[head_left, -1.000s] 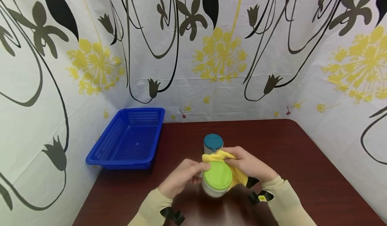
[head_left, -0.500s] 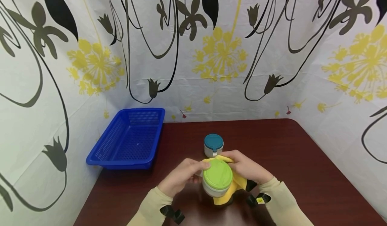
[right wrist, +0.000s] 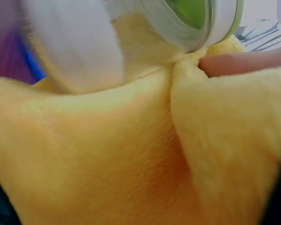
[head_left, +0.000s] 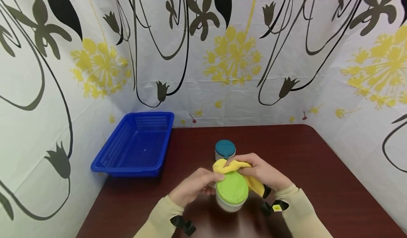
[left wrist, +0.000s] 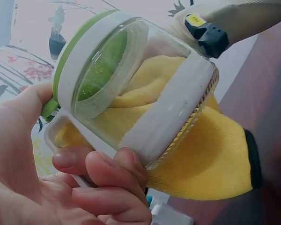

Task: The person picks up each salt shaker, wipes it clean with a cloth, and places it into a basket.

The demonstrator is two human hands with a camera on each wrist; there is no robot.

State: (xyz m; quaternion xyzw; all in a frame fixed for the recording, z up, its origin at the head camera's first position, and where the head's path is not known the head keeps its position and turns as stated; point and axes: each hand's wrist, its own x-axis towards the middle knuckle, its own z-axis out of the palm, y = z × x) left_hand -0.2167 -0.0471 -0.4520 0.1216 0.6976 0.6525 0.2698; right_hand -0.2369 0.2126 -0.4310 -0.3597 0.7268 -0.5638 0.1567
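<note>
A round clear-glass jar with a lime-green lid and a white band (head_left: 232,188) is held over the near half of the dark reddish-brown wooden table (head_left: 318,181), about midway between its left and right edges, and appears lifted off the surface. The left hand (head_left: 194,186) grips it by its white plastic handle (left wrist: 50,133), thumb at the rim of the lid. The right hand (head_left: 265,169) clasps a soft yellow cloth with black edging (left wrist: 206,159), which lies against the jar's far and right sides, so the two hands are close together with the glass and cloth between them. Judging from this contact, wiping of the jar seems under way rather than finished; how much of the glass has been covered cannot be told. The lid sits on the jar. A second jar, whitish with a teal-blue lid (head_left: 225,149), stands just beyond, nearer the table's far edge, with neither hand gripping it; whether it has had the same treatment does not show. The blue perforated plastic basket (head_left: 127,171) sits at the table's far left corner, and both jars are outside it. Setting down the green-lidded jar and letting go of the cloth remain undone.
</note>
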